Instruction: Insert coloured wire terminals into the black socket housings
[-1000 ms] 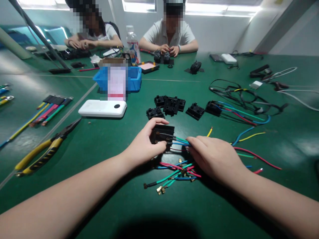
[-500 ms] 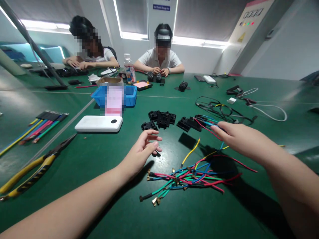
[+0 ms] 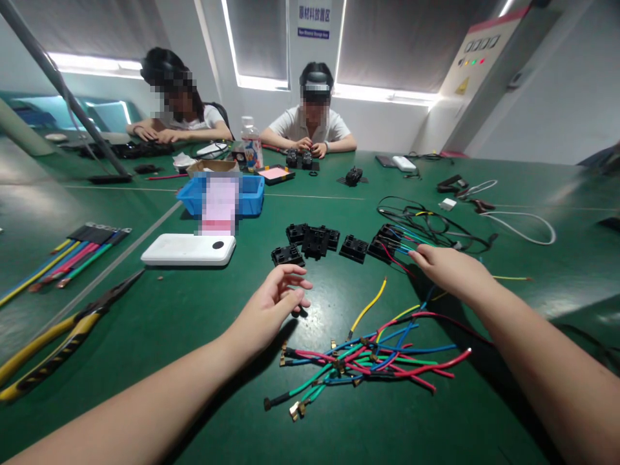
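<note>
My left hand [image 3: 278, 303] hovers over the green table with its fingers apart and loosely curled, holding nothing. Just beyond it lie several black plastic parts [image 3: 314, 242]. At the right, my right hand [image 3: 436, 265] has its fingers closed on thin coloured wires [image 3: 404, 240], which run to a black block [image 3: 385, 243] on the table. Between my arms, a loose pile of red, green and blue wires [image 3: 358, 361] with brass terminals lies spread out. A short yellow wire [image 3: 369, 309] rests just behind the pile.
At left are yellow-handled pliers [image 3: 72, 336], a coloured wire bundle [image 3: 87, 248] and a white power bank [image 3: 188, 250]. A blue tray [image 3: 249, 194] stands behind. Black cables [image 3: 431, 223] lie at back right. Two people sit across the table.
The black block beside my right hand now rests flat against the table, where it was raised and tilted. My right hand has lowered with the wires. My left hand has hardly moved.
</note>
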### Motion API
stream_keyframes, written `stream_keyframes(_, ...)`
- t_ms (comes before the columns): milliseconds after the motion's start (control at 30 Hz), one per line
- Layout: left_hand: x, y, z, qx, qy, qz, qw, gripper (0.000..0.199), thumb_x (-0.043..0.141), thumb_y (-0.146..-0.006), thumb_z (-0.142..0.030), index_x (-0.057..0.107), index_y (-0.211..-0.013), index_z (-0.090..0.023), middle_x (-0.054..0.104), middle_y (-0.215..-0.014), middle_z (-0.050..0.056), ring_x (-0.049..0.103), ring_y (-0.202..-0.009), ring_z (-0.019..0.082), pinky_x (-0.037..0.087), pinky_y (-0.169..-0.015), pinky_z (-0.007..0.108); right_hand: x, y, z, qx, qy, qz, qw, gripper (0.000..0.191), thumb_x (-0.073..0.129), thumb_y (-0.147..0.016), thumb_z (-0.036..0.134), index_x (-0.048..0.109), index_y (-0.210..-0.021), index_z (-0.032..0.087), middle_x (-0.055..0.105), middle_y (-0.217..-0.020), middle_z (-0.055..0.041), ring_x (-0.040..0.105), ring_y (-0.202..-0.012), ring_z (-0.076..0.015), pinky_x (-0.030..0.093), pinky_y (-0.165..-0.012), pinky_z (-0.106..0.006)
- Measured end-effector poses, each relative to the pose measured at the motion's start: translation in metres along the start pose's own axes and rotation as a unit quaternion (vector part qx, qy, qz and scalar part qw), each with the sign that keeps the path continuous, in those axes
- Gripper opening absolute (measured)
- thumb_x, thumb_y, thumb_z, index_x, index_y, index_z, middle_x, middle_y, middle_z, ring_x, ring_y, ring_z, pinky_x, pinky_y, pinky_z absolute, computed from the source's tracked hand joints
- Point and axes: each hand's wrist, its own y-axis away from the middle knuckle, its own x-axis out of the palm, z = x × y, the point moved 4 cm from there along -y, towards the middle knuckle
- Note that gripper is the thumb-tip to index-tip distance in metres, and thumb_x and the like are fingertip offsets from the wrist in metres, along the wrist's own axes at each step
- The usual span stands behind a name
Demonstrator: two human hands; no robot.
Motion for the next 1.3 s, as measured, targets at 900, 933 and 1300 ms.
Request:
stream_keyframes(900, -0.016, 0.001, -0.022, 0.165, -0.547, -0.106, 0.814, 0.03, 0.047, -0.086, -0.027, 0.055, -0.115, -0.021, 0.057, -0.115, 0.008, 0.049, -0.111, 0.024, 0.04, -0.097, 0.044, 0.0, 0.049, 0.087, -0.376, -0.062, -0.069, 0.922, 0.039, 0.043, -0.083, 0.007, 0.062, -0.116, 0.014, 0.063, -0.114, -0.0101, 0.057, -0.101, -0.0228, 0.05, -0.086, -0.037)
stream_keyframes(933, -0.017, 0.002, -0.023, 0.168, -0.543, -0.118, 0.815, 0.033, 0.048, -0.086, -0.029, 0.053, -0.118, -0.021, 0.054, -0.12, 0.009, 0.048, -0.114, 0.024, 0.039, -0.099, 0.044, 0.0, 0.049, 0.087, -0.379, -0.063, -0.069, 0.921, 0.038, 0.045, -0.082, 0.008, 0.062, -0.115, 0.014, 0.063, -0.113, -0.0102, 0.057, -0.101, -0.0227, 0.05, -0.086, -0.037)
stream_keyframes(1300, -0.011, -0.004, -0.011, 0.127, -0.467, 0.005, 0.875, 0.034, 0.047, -0.089, -0.032, 0.051, -0.12, -0.021, 0.062, -0.115, 0.007, 0.055, -0.106, 0.023, 0.041, -0.094, 0.043, 0.001, 0.048, 0.094, -0.363, -0.014, -0.122, 0.924, 0.019, 0.048, -0.091, 0.022, 0.065, -0.099, 0.019, 0.067, -0.093, -0.0078, 0.059, -0.086, -0.0208, 0.043, -0.075, -0.033)
